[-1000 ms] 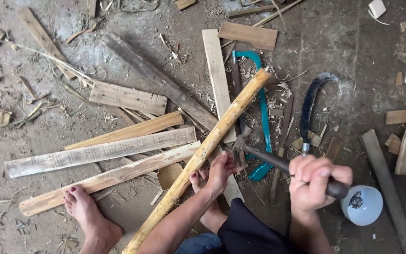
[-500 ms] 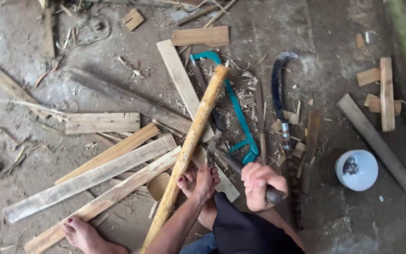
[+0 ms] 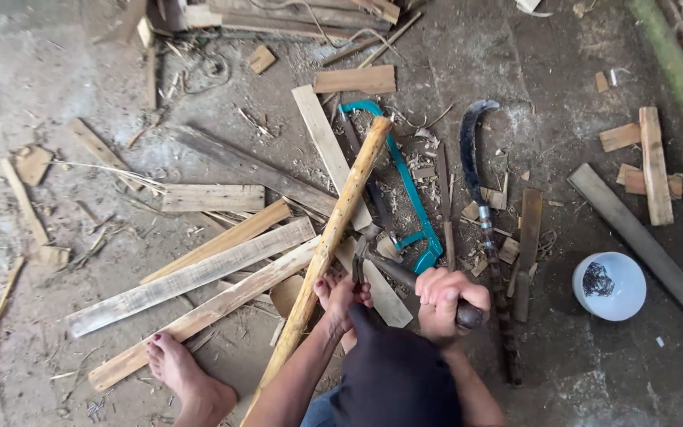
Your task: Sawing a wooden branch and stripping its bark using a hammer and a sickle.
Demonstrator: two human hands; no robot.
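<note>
Right hand [image 3: 450,296] is fisted around the hammer [image 3: 405,277] handle; the head lies up-left of it, just beside the pole [image 3: 333,233]. Left hand [image 3: 343,299] is nearer the pole, fingers pinching something small at its side. Pole's long axis runs from lower left to upper right across 2 planks [image 3: 199,277] on the floor [image 3: 563,79].
</note>
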